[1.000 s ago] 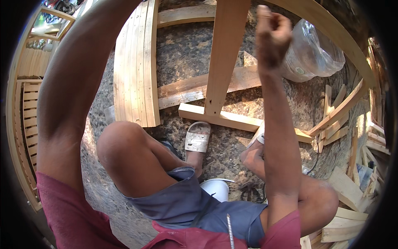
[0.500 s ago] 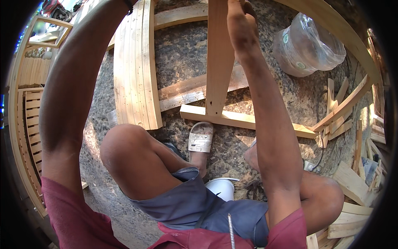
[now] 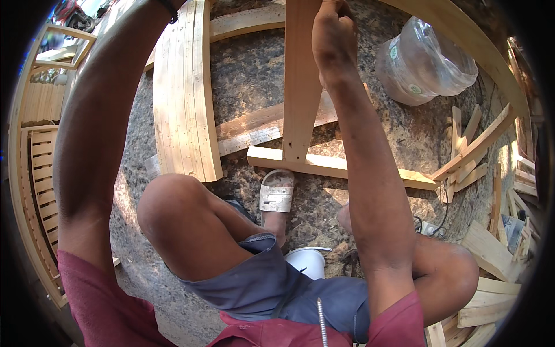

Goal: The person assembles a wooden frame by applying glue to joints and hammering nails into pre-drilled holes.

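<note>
Right hand: clenching against upper edge of upright plank; whether gripping plank or small item, cannot tell. Left hand: reaching past top edge, out of view, state unknown. Plank standing on cross batten, before sandalled foot. Risk, judged: plank tipping or sliding onto foot if hold is slackening. Beyond: slatted curved panel, plastic bag.

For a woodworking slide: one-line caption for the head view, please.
Seated person's right hand grips the upright wooden board above a sandalled foot; left hand out of frame.
</note>
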The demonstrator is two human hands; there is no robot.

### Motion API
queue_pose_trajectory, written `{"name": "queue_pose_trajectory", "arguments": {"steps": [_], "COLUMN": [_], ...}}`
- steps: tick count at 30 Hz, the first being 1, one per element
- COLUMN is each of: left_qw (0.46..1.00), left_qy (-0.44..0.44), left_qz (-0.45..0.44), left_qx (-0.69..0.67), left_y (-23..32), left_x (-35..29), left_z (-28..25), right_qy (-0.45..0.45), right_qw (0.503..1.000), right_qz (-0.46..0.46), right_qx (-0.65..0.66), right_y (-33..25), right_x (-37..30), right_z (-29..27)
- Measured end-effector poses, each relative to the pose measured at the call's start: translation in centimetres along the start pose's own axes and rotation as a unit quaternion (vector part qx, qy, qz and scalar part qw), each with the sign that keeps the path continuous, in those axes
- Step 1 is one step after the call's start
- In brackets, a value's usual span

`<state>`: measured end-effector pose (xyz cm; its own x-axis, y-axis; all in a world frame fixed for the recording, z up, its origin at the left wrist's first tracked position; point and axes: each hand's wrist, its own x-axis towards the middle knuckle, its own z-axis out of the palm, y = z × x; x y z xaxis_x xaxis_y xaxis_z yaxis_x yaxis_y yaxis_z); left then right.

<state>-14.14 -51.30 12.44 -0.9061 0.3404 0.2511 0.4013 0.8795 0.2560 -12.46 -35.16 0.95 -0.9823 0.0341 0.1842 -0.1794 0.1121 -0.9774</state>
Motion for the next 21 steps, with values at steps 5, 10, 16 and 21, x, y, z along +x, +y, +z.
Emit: {"name": "queue_pose_trajectory", "arguments": {"steps": [5, 10, 16, 21], "left_qw": [1.0, 0.997, 0.998, 1.0], "left_qy": [-0.005, -0.039, -0.006, -0.002], "left_qz": [-0.006, -0.018, 0.033, -0.016], "left_qx": [-0.007, -0.067, -0.045, 0.012], "left_y": [-0.2, 0.2, -0.3, 1.3], "left_x": [-0.8, -0.6, -0.7, -2.7], "left_z": [-0.2, -0.6, -0.3, -1.7], "right_qy": [-0.008, 0.004, -0.013, -0.037], "right_qw": [0.999, 0.996, 0.996, 0.997], "right_qz": [0.026, 0.024, 0.048, -0.025], "right_qx": [-0.041, -0.081, -0.069, -0.059], "right_y": [-1.0, -1.0, -1.7, -1.6], "right_x": [-1.1, -0.7, -0.8, -2.9], "right_z": [0.2, 0.2, -0.2, -0.1]}}
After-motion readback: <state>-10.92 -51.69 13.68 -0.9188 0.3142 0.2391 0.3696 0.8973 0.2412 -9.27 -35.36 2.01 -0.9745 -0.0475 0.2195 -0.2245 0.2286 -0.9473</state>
